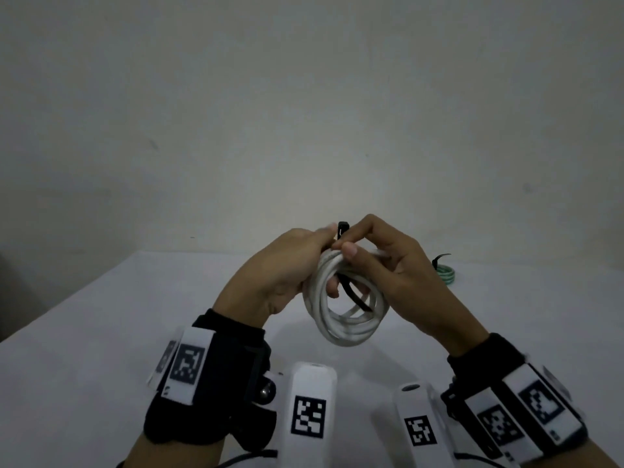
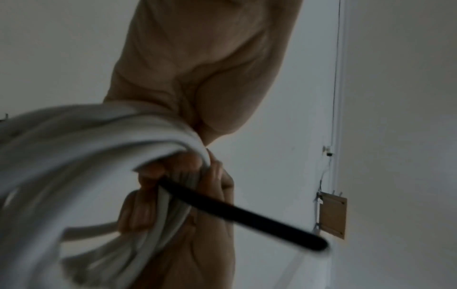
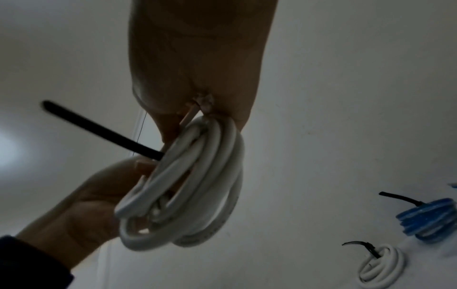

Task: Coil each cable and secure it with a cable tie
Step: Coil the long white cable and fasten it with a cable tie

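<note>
A white cable coil (image 1: 344, 319) hangs in the air over the white table (image 1: 101, 332), held between both hands. My left hand (image 1: 297, 265) grips the coil's upper left side, fingers curled through the loop. A black cable tie (image 1: 356, 297) passes through the coil. Its head sticks up above the top, and its tail (image 2: 242, 213) pokes out free. My right hand (image 1: 358, 246) pinches the tie at the top of the coil with thumb and forefinger. The right wrist view shows the coil (image 3: 197, 185) below my right palm and the tie tail (image 3: 99, 129) pointing left.
A green coil (image 1: 446, 274) with a black tie lies on the table at the right. In the right wrist view a blue tied coil (image 3: 430, 221) and a small white tied coil (image 3: 380, 262) lie on the table. A wall stands behind the table.
</note>
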